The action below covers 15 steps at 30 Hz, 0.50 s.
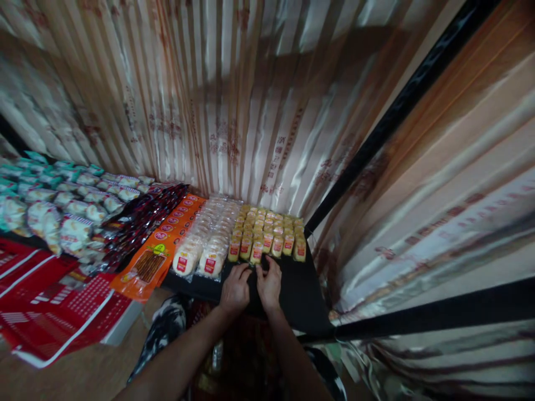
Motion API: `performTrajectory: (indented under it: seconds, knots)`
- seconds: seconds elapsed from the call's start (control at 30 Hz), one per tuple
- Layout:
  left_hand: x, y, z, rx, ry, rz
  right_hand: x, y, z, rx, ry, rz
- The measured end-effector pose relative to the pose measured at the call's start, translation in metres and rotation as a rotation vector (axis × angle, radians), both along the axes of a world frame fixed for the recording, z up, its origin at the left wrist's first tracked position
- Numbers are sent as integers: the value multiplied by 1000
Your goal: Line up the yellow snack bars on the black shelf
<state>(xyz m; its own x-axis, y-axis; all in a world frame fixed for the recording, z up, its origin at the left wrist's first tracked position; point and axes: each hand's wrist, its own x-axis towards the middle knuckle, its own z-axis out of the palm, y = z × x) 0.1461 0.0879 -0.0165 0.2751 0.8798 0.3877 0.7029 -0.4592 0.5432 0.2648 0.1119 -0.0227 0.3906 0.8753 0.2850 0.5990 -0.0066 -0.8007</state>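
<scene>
Small yellow wrapped snack cakes [276,245] with red-and-white labels stand in close rows on a black shelf [298,292]. One front cake packet [256,252] juts slightly ahead of its neighbours. My left hand [236,288] is at the lower left of that packet, fingers bent and slightly apart. On the other side is my right hand [270,281], its thumb and fingers apart by the packet's bottom edge. The fingertips seem to touch or nearly touch the wrapper; the exact contact is too dim to make out.
Left of the cakes lie clear-wrapped round white biscuits [210,264], an orange snack packet [154,256], dark shiny packets [125,236] and white-and-green bags [77,231]. A red printed box or bag [62,312] is at lower left. A black post [368,161] and curtains [251,100] border the shelf.
</scene>
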Motion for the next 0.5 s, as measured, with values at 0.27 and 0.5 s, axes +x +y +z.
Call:
performTrajectory:
  seconds: [0.27,0.5]
  knots:
    - [-32,-99,-26,-208,13,-133,-33,-112,-10,-63,291,116]
    - [-57,-137,-80,-908,205,133,-58,-173,-85,-460,180,275]
